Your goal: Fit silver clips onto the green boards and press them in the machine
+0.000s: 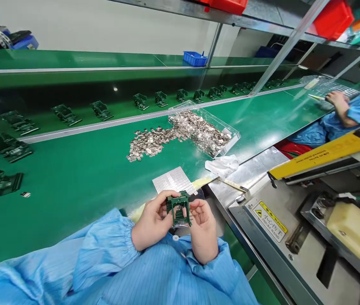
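Note:
Close to my body, a dark green plastic frame (180, 210) with an open middle is held up between both hands. My left hand (155, 218) is closed round its left side, thumb across the front. On the right side my right hand (203, 224) pinches the frame's edge with thumb and fingertips; whether a small part is also in those fingers is hidden. Just beyond the hands lies a sheet of small silvery pieces (173, 180) in rows. Farther off, a heap of small metal parts (150, 143) spills out of a clear tray (231, 142).
Several similar green frames (6, 146) stand along the left and on the conveyor behind the metal rail (81, 128). A machine (272, 220) with a warning label is at right, beside a white cloth (222, 166). Another person's hand (339, 101) works at far right.

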### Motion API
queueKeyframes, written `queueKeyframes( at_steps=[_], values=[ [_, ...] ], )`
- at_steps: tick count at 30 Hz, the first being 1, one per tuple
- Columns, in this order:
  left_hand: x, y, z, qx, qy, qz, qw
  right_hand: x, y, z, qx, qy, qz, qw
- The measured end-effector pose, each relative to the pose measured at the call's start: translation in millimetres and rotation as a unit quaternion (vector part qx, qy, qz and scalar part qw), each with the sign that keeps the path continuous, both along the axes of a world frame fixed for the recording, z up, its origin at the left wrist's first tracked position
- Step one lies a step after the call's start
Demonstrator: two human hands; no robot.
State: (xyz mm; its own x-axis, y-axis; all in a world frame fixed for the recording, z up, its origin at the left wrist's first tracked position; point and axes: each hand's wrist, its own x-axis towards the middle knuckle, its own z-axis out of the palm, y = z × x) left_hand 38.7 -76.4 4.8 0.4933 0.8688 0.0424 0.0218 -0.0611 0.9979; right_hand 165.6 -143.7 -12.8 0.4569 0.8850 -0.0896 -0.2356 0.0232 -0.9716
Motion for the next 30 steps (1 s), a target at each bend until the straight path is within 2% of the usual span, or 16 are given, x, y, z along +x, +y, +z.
queueKeyframes(
  at_steps=[4,7,10,14,19,24,30],
  values=[
    [15,31,0.3,0.020,-0.014,0.022,0.999,18,-7,-29.4,-0.058,-0.024,-0.061,0.996],
    [35,58,-4.8,0.036,-0.025,0.046,0.998,28,8,-44.9,-0.079,-0.040,-0.080,0.993],
    [49,73,-14.0,0.059,-0.023,0.053,0.997,29,30,-49.9,-0.064,-0.049,-0.084,0.993],
    [52,73,-20.0,0.093,0.027,0.062,0.993,25,45,-56.3,-0.027,-0.052,-0.089,0.994],
    [52,69,-14.0,0.130,0.120,0.069,0.982,27,48,-67.6,0.008,-0.011,-0.078,0.997],
    [55,71,-13.7,0.121,0.129,0.073,0.982,30,38,-67.9,0.005,-0.014,-0.092,0.996],
    [55,65,-13.2,0.095,0.099,0.081,0.987,9,28,-59.5,-0.039,-0.081,-0.042,0.995]
  ],
)
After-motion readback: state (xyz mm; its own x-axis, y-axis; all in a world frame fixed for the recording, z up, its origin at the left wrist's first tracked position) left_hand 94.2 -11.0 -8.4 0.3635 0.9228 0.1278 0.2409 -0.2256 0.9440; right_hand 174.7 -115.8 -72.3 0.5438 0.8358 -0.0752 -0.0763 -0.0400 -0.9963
